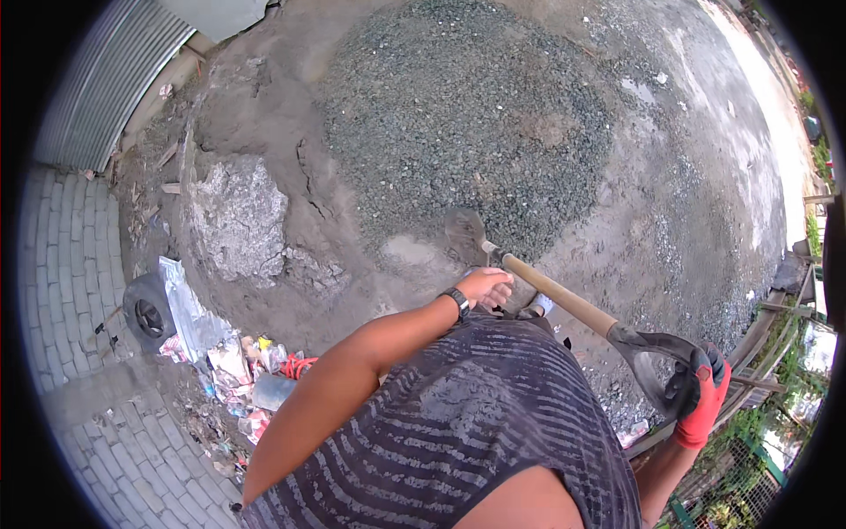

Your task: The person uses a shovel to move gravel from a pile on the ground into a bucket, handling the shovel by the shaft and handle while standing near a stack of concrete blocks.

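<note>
A shovel [564, 300] with a wooden shaft and a dark D-shaped handle slants from the middle of the ground to my right side. My right hand [704, 397], in a red and black glove, is closed round the grip of that handle. The shovel's grey, dirt-smeared blade [464, 227] rests at the near edge of a gravel pile [467, 115]. My bare left hand [487, 286], with a dark watch on the wrist, is just beside the lower shaft, its fingers loosely bent and apart; it seems to hold nothing.
To the left lie a pale crusted mound [238, 216], a tyre [148, 310] and a heap of litter [231, 366]. Corrugated metal sheeting [110, 79] and a grey block wall [66, 264] bound that side. A wooden fence rail [775, 335] runs along the right.
</note>
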`<move>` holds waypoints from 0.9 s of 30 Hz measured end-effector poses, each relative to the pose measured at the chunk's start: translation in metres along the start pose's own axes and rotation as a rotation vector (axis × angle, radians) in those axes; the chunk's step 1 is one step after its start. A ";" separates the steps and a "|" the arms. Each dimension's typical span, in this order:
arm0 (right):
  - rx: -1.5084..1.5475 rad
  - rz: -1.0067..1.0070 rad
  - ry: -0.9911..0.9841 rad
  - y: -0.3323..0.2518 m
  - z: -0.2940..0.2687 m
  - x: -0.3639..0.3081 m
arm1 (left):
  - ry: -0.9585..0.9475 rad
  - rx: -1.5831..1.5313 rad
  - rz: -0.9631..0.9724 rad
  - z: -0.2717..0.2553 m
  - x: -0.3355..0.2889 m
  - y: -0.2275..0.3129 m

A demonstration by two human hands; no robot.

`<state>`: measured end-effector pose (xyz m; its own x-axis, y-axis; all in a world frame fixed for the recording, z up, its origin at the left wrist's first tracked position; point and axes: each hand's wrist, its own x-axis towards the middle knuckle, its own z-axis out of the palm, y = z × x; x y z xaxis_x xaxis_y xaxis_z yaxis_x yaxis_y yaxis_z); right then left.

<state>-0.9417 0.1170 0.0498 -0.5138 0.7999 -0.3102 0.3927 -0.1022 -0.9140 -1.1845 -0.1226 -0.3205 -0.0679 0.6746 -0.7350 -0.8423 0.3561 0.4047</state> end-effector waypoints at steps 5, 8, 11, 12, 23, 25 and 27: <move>-0.063 -0.185 0.383 0.009 -0.069 0.018 | 0.429 0.315 0.248 -0.091 0.021 0.021; -0.142 -0.177 0.253 0.010 -0.048 0.027 | 0.750 0.372 0.285 -0.166 0.009 0.018; -0.243 -0.102 0.251 0.033 -0.036 0.048 | 0.836 0.303 0.099 -0.222 -0.020 0.005; -0.256 -0.073 0.269 0.043 -0.034 0.055 | 0.821 0.322 0.055 -0.227 -0.030 0.003; -0.549 0.053 0.514 0.154 -0.064 0.091 | 0.645 0.727 -0.071 -0.204 -0.044 0.012; -0.535 0.135 0.561 0.155 -0.068 0.085 | 0.642 0.725 -0.021 -0.190 -0.024 0.025; -0.525 0.117 0.571 0.158 -0.078 0.084 | 0.616 0.680 0.074 -0.177 -0.007 0.035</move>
<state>-0.8637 0.2142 -0.1007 -0.0310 0.9960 -0.0837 0.8023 -0.0252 -0.5964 -1.3082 -0.2290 -0.3975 -0.5461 0.3168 -0.7755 -0.3417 0.7610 0.5514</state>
